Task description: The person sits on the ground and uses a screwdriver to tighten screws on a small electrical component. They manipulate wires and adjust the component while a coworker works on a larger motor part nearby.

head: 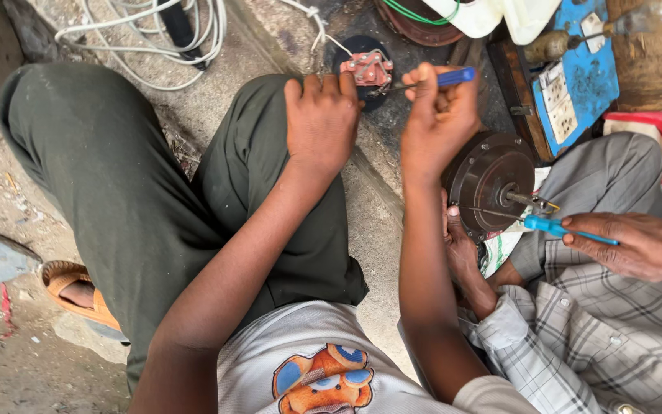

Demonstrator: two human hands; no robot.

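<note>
— What is the left hand doing?

— It is curled shut around a small reddish terminal block, the fingertips hooked over its near edge and holding it up above the person's green-trousered knee. Thin white wires run from the block.

— And the right hand?

— Closed as well, pinching a blue-handled screwdriver. The handle sticks out to the right past the fingers, and the metal shaft points left, its tip meeting the reddish block. The two hands sit just beside each other, with the block between them.

— So where exactly is the block?

— Near the top middle of the view, in front of a dark round part that lies on the concrete floor behind it.

— Whose hand is that at the right edge?

— Another person's, in a grey checked shirt. That co-worker's hand grips a second blue-handled tool, its tip at the shaft of a round dark motor housing. Their other hand reaches under the housing, mostly hidden behind the first person's right forearm.

— Anything else nearby?

— A coil of white cable on the floor at upper left, a blue board with white switches at upper right, and a sandal at lower left.
</note>
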